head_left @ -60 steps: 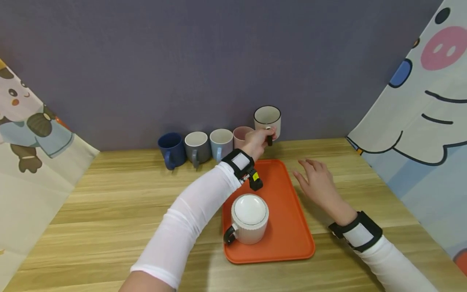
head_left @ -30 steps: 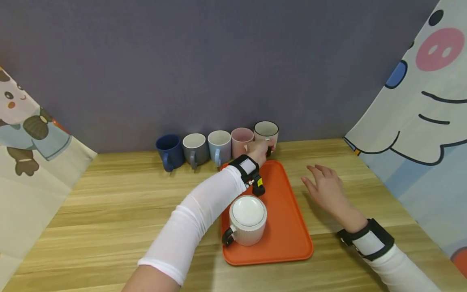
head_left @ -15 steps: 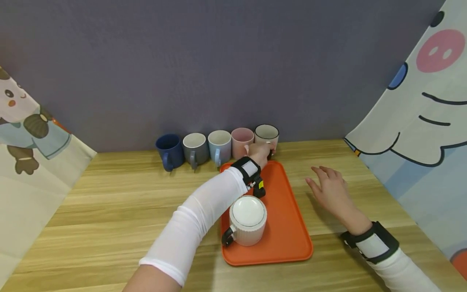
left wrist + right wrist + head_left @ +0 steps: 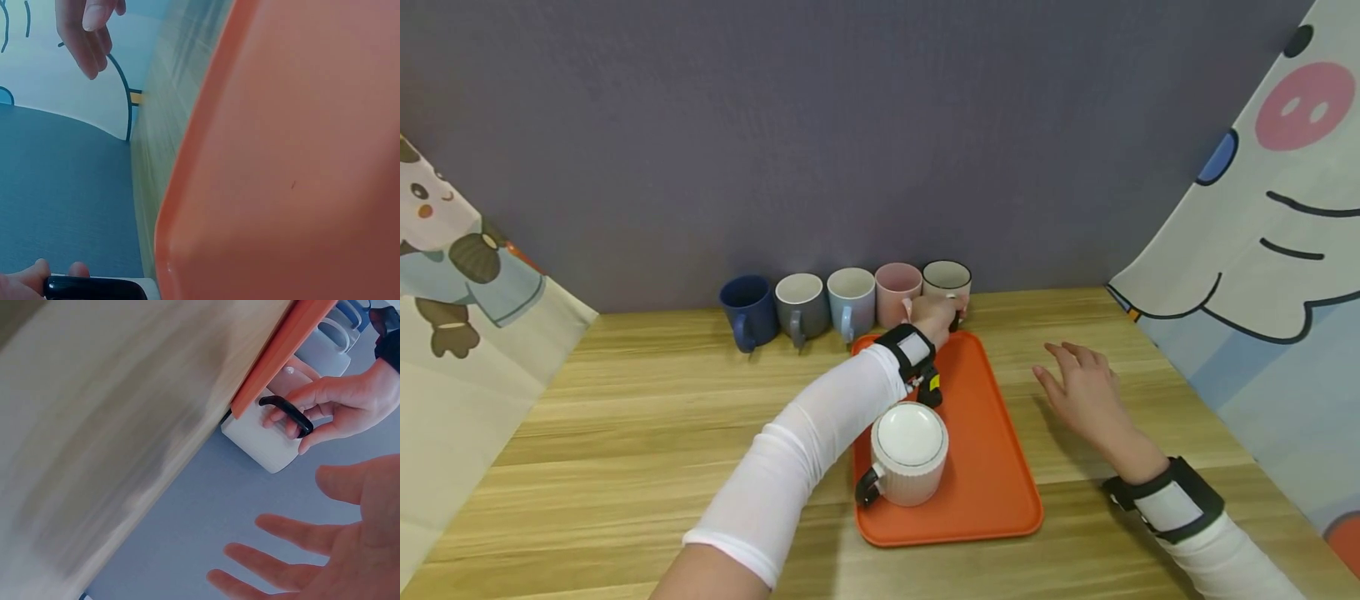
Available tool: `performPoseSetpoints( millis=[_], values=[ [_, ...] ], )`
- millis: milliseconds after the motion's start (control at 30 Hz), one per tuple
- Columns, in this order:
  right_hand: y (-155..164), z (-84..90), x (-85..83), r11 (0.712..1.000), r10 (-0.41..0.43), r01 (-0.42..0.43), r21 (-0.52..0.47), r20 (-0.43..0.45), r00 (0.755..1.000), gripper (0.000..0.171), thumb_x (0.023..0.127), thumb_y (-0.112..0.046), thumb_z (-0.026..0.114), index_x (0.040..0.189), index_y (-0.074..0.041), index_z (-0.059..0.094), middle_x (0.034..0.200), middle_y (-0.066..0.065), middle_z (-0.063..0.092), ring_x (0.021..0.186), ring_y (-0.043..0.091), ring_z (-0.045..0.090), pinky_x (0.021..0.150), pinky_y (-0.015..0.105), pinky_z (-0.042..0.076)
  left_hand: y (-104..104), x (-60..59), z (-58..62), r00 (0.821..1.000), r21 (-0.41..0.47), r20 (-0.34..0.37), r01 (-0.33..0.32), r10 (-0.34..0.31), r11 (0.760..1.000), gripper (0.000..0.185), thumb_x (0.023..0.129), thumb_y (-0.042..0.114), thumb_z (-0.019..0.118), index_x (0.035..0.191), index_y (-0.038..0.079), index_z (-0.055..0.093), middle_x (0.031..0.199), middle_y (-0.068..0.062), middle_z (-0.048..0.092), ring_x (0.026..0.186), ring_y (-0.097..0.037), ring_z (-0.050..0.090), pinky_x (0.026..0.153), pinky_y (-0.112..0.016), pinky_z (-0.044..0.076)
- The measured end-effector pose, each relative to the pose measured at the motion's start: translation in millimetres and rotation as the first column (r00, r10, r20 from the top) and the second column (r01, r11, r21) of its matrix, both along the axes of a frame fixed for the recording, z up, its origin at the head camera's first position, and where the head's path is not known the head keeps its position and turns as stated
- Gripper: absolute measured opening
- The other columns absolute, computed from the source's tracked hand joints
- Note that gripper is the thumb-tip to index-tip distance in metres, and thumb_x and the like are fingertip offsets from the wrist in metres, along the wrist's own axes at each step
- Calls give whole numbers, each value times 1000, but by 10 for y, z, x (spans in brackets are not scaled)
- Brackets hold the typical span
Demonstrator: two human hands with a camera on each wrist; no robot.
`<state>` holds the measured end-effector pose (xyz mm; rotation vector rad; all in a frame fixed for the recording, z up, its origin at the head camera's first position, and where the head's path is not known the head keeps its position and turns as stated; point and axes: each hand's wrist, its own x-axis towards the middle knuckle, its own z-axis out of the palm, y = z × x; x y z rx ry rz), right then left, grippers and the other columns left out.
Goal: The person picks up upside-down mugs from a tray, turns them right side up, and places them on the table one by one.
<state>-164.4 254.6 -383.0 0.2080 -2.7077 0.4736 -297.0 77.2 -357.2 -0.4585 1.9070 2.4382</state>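
At the right end of a row of mugs, a white mug (image 4: 946, 275) with a dark rim and black handle (image 4: 287, 415) stands upright against the back wall. My left hand (image 4: 934, 317) grips it by the handle; in the right wrist view the fingers pass through the handle loop. A pink mug (image 4: 897, 287) sits close beside it. Above the table, right of the orange tray (image 4: 977, 433), my right hand (image 4: 1084, 392) is held with its fingers spread and nothing in them. A ribbed white mug (image 4: 910, 454) with a black handle lies bottom up on the tray.
Left of the pink mug come a light blue mug (image 4: 852, 304), a grey mug (image 4: 808, 312) and a dark blue mug (image 4: 751, 308), all upright along the grey back wall (image 4: 880, 150). Printed cloths (image 4: 1292, 233) bound the wooden table at both sides.
My left hand has lowered the white mug from above the back edge into line with the pink mug, still gripping its handle. My right hand has drifted slightly right.
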Motion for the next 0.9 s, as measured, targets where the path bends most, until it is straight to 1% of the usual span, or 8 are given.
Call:
performPoseSetpoints(
  millis=[100, 200, 333, 433, 500, 667, 800, 900],
  values=[
    [24, -4, 10, 1000, -8, 8, 3, -5, 1000, 44, 95, -27, 57, 126, 4, 53, 124, 36, 49, 109, 60, 41, 81, 72, 34, -17, 10, -11, 999, -10, -13, 33, -33, 999, 17, 82, 1, 71, 97, -7, 69, 72, -4, 63, 64, -20, 57, 85, -46, 52],
    [47, -3, 21, 1000, -19, 19, 11, -6, 1000, 44, 95, -28, 57, 126, 4, 53, 124, 36, 49, 110, 60, 41, 81, 72, 34, -40, 28, -19, 998, -43, -21, 64, -65, 997, 19, 84, 4, 70, 99, -6, 69, 83, -10, 70, 78, -31, 64, 75, -38, 52],
    [74, -3, 30, 999, -30, 30, 16, -5, 1000, 44, 95, -28, 57, 125, 3, 54, 123, 36, 49, 110, 60, 41, 80, 73, 34, -57, 37, -27, 995, -102, -9, 93, -95, 990, 20, 85, 8, 69, 100, -5, 69, 92, -14, 72, 96, -38, 65, 66, -29, 43],
    [87, -5, 34, 999, -33, 33, 16, -6, 999, 43, 95, -28, 57, 125, 3, 54, 123, 36, 50, 109, 60, 42, 79, 73, 34, -64, 22, -46, 996, -154, 3, 94, -94, 984, 18, 85, 10, 70, 96, -3, 70, 79, -7, 69, 92, -35, 67, 63, -26, 41],
    [90, -5, 37, 999, -33, 33, 19, -3, 999, 43, 95, -29, 57, 125, 3, 54, 123, 35, 50, 108, 60, 42, 79, 73, 35, -70, 5, -64, 996, -193, 14, 92, -91, 977, 15, 84, 12, 72, 91, -1, 71, 70, 0, 63, 80, -28, 67, 60, -23, 40],
    [89, 4, 41, 999, -31, 31, 20, 10, 999, 44, 96, -29, 55, 126, 3, 54, 124, 35, 50, 109, 60, 42, 79, 73, 35, -87, -35, -89, 993, -252, 17, 116, -116, 961, 10, 83, 13, 72, 79, 5, 70, 61, 6, 56, 60, -10, 54, 53, -18, 35],
    [86, 9, 37, 999, -33, 33, 18, 15, 999, 44, 96, -29, 55, 126, 3, 53, 124, 35, 49, 109, 60, 41, 80, 73, 34, -110, -26, -68, 987, -301, 11, 156, -160, 941, 13, 85, 16, 70, 81, 4, 71, 64, 4, 58, 63, -12, 55, 52, -19, 35],
    [83, 13, 35, 999, -38, 38, 19, 17, 999, 44, 96, -28, 56, 126, 3, 53, 124, 36, 49, 109, 60, 41, 80, 73, 34, -132, 8, -36, 975, -258, -31, 204, -219, 944, 20, 89, 18, 66, 95, -1, 69, 71, -1, 59, 77, -25, 60, 63, -26, 43]
  ],
)
